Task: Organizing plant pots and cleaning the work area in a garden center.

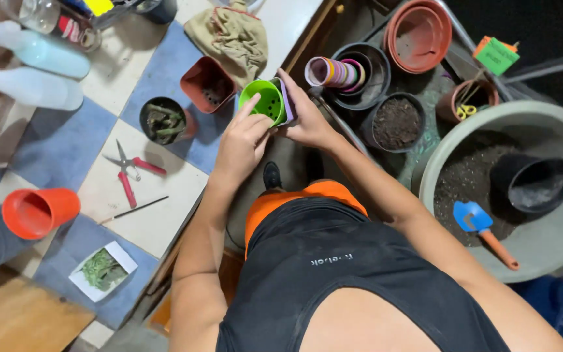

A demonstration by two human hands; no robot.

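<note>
A small green plastic pot (263, 99) lies on its side at the table's edge, its open mouth toward the camera and drain holes visible inside. It is nested in a purple pot (287, 98) behind it. My left hand (241, 140) pinches the green pot's rim from below. My right hand (307, 116) grips the purple pot from the right side.
On the tiled table (99, 124) are a brown square pot (207, 83), a black pot with cuttings (163, 120), red-handled shears (129, 171), an orange cup (37, 211), spray bottles (30, 62) and a cloth (231, 36). Right: nested coloured pots (335, 72), a soil pot (397, 121), and a soil basin (555, 234) holding a blue trowel (480, 228).
</note>
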